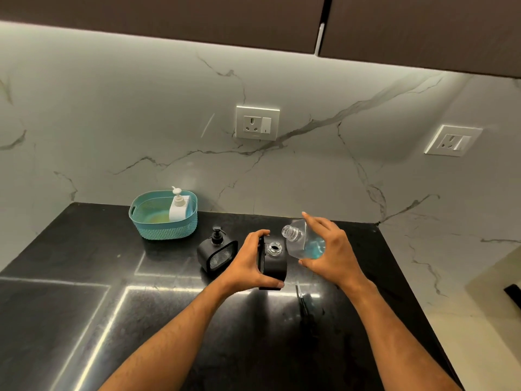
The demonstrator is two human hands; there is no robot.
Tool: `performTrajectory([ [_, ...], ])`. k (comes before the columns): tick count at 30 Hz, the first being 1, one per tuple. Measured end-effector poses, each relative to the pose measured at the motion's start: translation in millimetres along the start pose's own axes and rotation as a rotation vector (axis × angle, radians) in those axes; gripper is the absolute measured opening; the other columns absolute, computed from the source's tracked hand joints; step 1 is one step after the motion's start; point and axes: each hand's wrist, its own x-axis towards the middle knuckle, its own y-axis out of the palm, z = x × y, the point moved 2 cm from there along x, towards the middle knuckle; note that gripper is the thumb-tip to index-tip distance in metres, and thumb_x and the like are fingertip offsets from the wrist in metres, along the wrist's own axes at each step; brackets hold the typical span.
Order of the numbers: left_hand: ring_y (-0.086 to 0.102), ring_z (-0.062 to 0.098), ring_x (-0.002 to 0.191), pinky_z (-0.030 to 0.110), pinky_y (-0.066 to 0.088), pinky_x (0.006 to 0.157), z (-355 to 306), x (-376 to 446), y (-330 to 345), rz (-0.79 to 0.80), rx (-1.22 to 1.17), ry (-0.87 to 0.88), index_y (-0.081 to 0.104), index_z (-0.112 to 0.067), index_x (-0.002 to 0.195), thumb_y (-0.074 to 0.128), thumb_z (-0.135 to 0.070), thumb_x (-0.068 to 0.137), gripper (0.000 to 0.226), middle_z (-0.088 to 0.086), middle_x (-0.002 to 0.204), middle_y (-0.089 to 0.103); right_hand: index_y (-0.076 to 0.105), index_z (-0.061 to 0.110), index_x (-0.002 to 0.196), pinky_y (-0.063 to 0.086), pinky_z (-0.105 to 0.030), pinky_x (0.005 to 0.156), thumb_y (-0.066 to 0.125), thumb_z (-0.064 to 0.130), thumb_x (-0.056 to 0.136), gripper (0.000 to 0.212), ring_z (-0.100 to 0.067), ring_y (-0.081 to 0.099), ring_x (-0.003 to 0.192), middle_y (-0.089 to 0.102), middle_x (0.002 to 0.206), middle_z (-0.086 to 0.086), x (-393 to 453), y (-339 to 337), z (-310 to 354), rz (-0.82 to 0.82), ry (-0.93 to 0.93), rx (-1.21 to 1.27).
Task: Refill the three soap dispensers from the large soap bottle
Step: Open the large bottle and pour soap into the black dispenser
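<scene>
bare forearms (174, 334), seemingly no sleeves

Dim kitchen corner lit by a strip under the cabinets

A bright band of light runs along the underside of the dark brown upper cabinets (169, 21) and washes the white veined marble backsplash (112, 122), fading lower down. The glossy black stone countertop (70, 306) throws back streaky white glare. Straight edges bow near the frame borders from the wide lens. Detail is soft throughout, slightly smeared around the hands.

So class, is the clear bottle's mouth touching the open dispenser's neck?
Apart. The head view shows dark background between the clear bottle's mouth and the open dispenser's neck.
</scene>
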Motion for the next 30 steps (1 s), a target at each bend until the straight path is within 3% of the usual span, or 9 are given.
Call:
performTrajectory([
  [8, 0.047, 0.007, 0.138, 0.021, 0.041, 0.115, -24.7, 10.5, -16.6, -0.029, -0.037, 0.059, 0.032, -0.027, 0.155, 0.102, -0.042, 0.057, 0.122, -0.009, 0.151, 0.043, 0.041, 0.032, 0.155, 0.049, -0.038, 0.096, 0.09, 0.026, 0.059, 0.108, -0.013, 0.054, 0.106, 0.06, 0.118, 0.008, 15.4, -25.2, 11.4, -0.024, -0.077, -0.176],
  [17, 0.048, 0.012, 0.138, 0.032, 0.044, 0.117, -29.9, 17.1, -25.3, -0.029, 0.014, 0.068, 0.034, -0.025, 0.155, 0.101, -0.049, 0.055, 0.123, -0.008, 0.15, 0.043, 0.042, 0.028, 0.156, 0.043, -0.036, 0.095, 0.087, 0.022, 0.06, 0.106, -0.014, 0.052, 0.104, 0.06, 0.117, 0.006, 25.3, -26.5, 10.9, 0.026, -0.096, -0.222],
  [30, 0.047, 0.01, 0.137, 0.033, 0.045, 0.116, -26.7, 24.9, -22.7, -0.045, 0.071, 0.071, 0.033, -0.024, 0.155, 0.1, -0.049, 0.055, 0.124, -0.01, 0.148, 0.041, 0.04, 0.029, 0.156, 0.046, -0.041, 0.097, 0.085, 0.025, 0.058, 0.107, -0.019, 0.053, 0.108, 0.061, 0.121, 0.002, 34.1, -26.2, 13.2, 0.081, -0.114, -0.337],
])
